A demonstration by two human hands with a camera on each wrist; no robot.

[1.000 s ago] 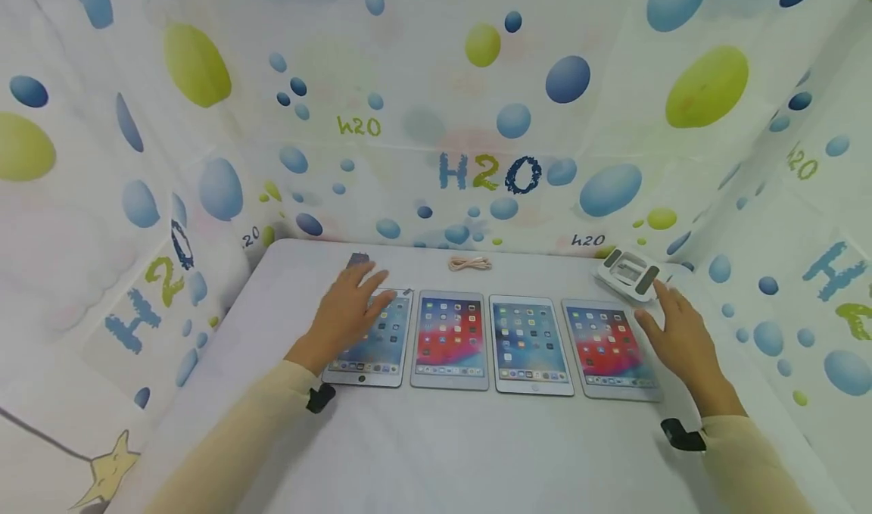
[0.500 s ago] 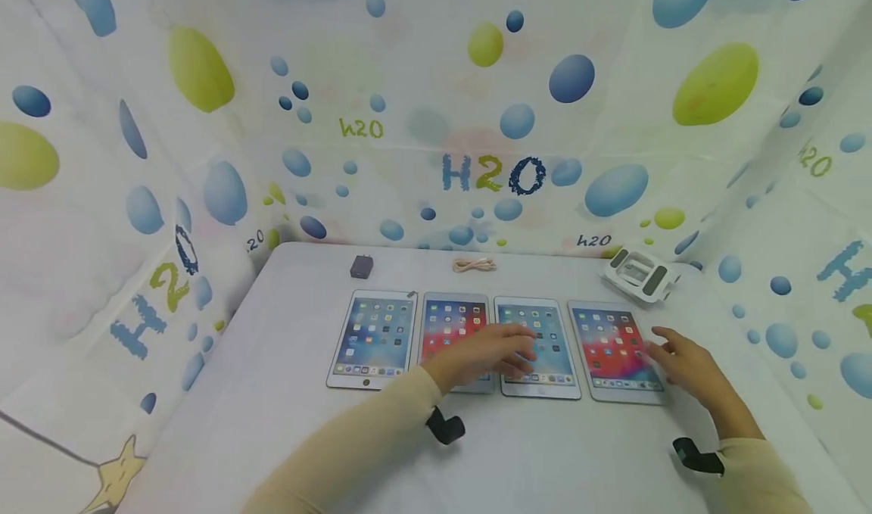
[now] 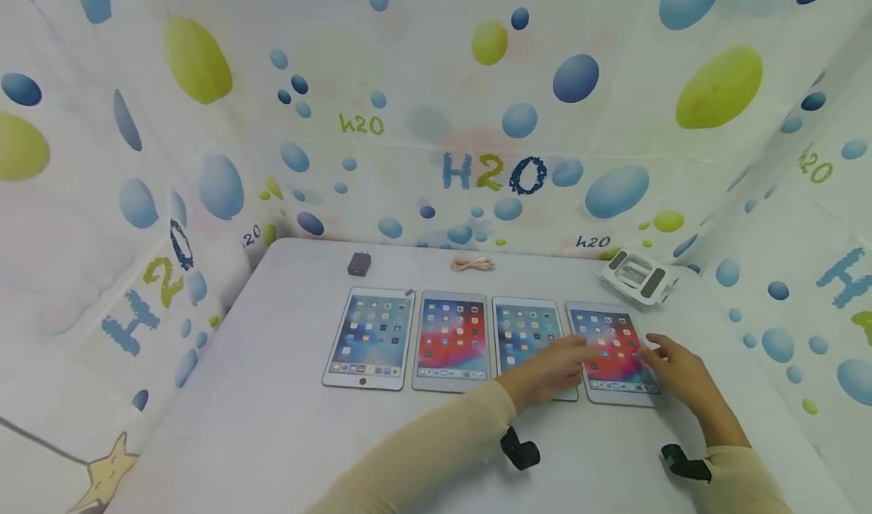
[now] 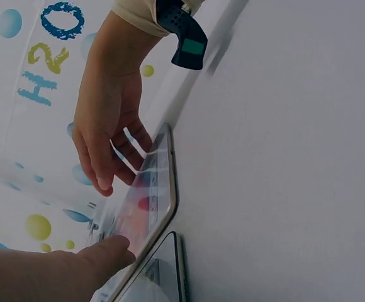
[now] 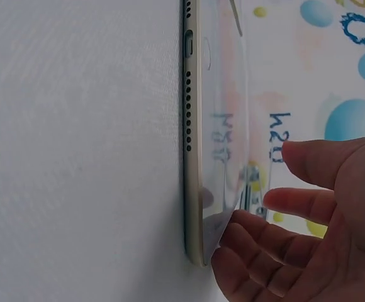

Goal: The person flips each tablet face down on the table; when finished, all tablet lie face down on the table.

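Note:
Four tablets lie in a row with lit screens. My left hand [image 3: 548, 370] is over the third tablet [image 3: 527, 321], its fingers reaching to the left side of the rightmost tablet [image 3: 606, 325], which has a red and blue screen. At that tablet's right side is my right hand [image 3: 684, 374], its fingers relaxed. In the right wrist view, the fingertips of the right hand [image 5: 296, 245] are close to the tablet's corner, and whether they touch it I cannot tell. The left wrist view shows the left thumb and index finger [image 4: 94, 261] beside the tablet [image 4: 148, 207]. Neither hand grips anything.
Further left lie a red-screened tablet [image 3: 450, 332] and a blue-screened tablet [image 3: 371, 336]. Behind the row are a dark charger plug [image 3: 359, 264], a coiled pale cable [image 3: 473, 263] and a white stand-like device [image 3: 636, 275]. Patterned cloth [image 3: 422, 82] surrounds the white table [image 3: 286, 438].
My left hand has swept rightward from the leftmost tablet to the rightmost one. The right hand has come back from beside the white device to the rightmost tablet's side. The tablets stay in place.

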